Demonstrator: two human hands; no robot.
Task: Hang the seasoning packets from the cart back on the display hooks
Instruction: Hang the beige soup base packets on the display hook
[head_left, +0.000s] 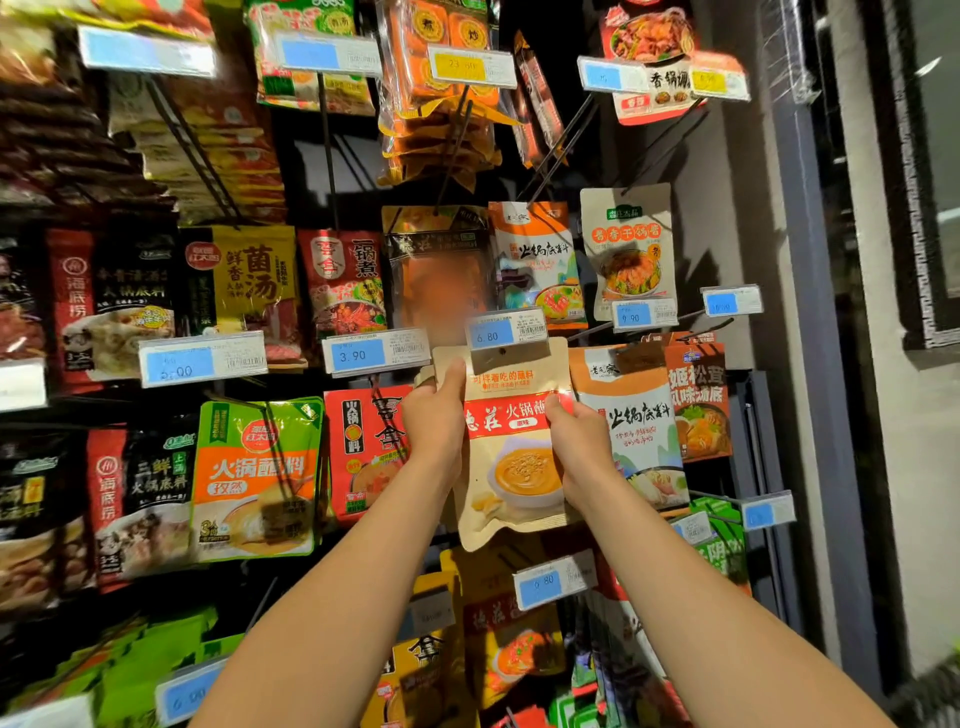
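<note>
We hold the beige packet (511, 457) up at the hook's price tag (506, 332). Left hand (434, 421) and right hand (579, 447) each keep a firm grip on its side edges.

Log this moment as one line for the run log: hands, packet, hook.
left hand: grips packet's left edge | right hand: grips right edge | beige seasoning packet: held up at hook under 6.80 price tag | hung: cannot tell
</note>
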